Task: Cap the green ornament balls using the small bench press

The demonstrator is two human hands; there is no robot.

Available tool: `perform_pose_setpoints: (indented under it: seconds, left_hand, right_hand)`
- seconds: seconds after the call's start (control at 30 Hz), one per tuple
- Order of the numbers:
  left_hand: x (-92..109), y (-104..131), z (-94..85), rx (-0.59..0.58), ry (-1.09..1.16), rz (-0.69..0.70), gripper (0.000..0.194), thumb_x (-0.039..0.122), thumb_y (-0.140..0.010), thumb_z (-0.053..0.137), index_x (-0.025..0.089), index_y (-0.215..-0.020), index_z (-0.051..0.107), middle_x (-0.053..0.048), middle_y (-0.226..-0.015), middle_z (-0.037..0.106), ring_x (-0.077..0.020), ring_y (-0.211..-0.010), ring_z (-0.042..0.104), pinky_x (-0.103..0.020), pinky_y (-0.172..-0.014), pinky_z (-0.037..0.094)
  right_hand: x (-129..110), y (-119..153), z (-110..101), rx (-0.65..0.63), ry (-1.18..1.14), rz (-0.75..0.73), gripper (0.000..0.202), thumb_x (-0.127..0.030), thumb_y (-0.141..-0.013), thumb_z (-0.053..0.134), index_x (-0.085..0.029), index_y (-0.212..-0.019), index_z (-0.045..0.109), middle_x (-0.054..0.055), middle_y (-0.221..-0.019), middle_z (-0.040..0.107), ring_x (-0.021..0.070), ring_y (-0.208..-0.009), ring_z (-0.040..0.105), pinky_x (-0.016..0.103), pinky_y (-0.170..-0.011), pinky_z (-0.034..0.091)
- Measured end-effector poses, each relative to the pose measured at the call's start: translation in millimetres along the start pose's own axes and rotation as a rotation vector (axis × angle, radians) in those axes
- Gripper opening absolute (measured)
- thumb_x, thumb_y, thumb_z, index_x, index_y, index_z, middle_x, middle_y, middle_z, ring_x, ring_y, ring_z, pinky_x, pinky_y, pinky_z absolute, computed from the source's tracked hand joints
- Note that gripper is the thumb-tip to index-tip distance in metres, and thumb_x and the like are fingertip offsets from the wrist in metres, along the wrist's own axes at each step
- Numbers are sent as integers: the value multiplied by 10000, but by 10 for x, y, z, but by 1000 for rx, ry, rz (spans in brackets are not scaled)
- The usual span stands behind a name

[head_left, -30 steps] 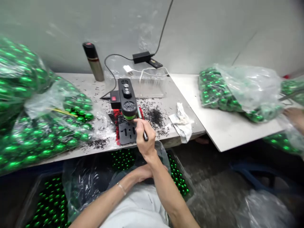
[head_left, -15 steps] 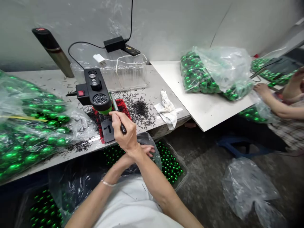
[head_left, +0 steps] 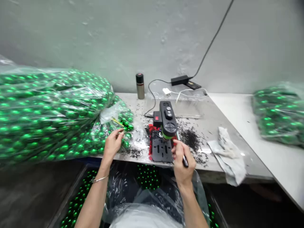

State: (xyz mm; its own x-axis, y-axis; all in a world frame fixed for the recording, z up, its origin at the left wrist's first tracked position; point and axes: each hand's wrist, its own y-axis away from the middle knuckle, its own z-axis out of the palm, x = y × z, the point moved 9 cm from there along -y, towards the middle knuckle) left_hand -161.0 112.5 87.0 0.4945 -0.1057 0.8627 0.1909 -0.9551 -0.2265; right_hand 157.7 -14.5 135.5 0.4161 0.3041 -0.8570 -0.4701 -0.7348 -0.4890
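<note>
The left hand (head_left: 112, 147) is over by the open end of the big clear bag of green balls (head_left: 59, 117), fingers half curled and thumb drawn close to them; from here I can't tell whether it has a ball or grips anything. The right hand (head_left: 183, 158) is closed around a slim pen-like tool (head_left: 185, 162), its dark end poking out below the fist, just beside the small black machine (head_left: 167, 115) that stands on the counter (head_left: 213, 122). Black scraps (head_left: 191, 137) litter the surface around it. I'd judge this to be the picking-up step, one ball at a time. The next move seems to call for a sure pinch on one ball, with the tool kept ready near the machine's head.
</note>
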Motion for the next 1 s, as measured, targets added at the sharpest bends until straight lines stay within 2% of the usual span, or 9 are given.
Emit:
perform_pose_setpoints:
  seconds: [0.1,0.2,0.3,0.4,0.57,0.63,0.8,0.87,1.0]
  left_hand:
    - [81,-138,157,-41,-183,163,265,297,-847,573,159,-1015,724,-118,-1055,738,-231,-883,692,-362,-854,533]
    - [141,-246,401,-116,-392,234,228,212,-868,569,173,-1053,698,-116,-1073,720,-248,-979,668,-365,-913,502]
    - [117,-342,674,-246,-589,193,257,153,-874,563,163,-1112,659,-145,-1126,678,-277,-1084,617,-376,-959,460]
    - [80,-411,855,-309,-639,124,293,88,-860,545,138,-1137,625,-184,-1162,638,-301,-1110,592,-398,-950,447]
    - [77,-427,902,-322,-560,97,354,102,-830,588,129,-1183,605,-175,-1141,636,-295,-1072,617,-373,-912,470]
    - [67,-368,812,-324,-360,28,374,194,-845,611,150,-1216,600,-138,-1106,659,-265,-1006,642,-355,-891,489]
    - [11,68,719,-326,681,-394,367,321,-825,679,136,-1137,620,-76,-936,719,-154,-762,668,-264,-731,543]
    - [31,293,798,-331,883,-519,252,275,-803,716,119,-993,658,-84,-896,733,-122,-711,662,-218,-685,543]
    - [58,665,1088,-387,1014,-709,114,205,-817,701,115,-887,700,-91,-888,752,-110,-703,676,-186,-667,554]
  right_hand:
    - [30,19,-23,23,14,0,241,-305,-952,482,-192,-1037,677,26,-804,673,117,-651,612,265,-666,516]
    - [8,18,-38,38,37,-7,245,-312,-951,486,-184,-1022,682,25,-768,657,121,-644,602,261,-642,506]
    - [-24,8,-46,44,43,-26,244,-314,-946,497,-176,-1013,688,35,-773,662,125,-637,599,265,-629,503]
    - [-18,4,-51,44,46,-29,245,-317,-944,500,-177,-1011,689,43,-799,674,127,-640,605,268,-626,507]
    - [13,9,-42,25,46,-23,237,-306,-947,493,-185,-1010,687,38,-814,679,119,-638,606,260,-625,513]
    - [17,14,-39,25,41,-28,233,-297,-947,493,-187,-1016,687,38,-821,678,118,-649,607,257,-628,514]
    - [44,28,-38,46,36,-13,246,-310,-948,483,-180,-1003,684,42,-822,675,115,-630,598,253,-602,503]
    - [43,30,-41,54,42,-6,252,-315,-948,477,-179,-998,683,38,-813,671,111,-619,594,250,-596,499]
    - [-2,20,-33,37,60,-17,251,-299,-954,462,-186,-1006,681,32,-801,669,112,-618,597,252,-602,500]
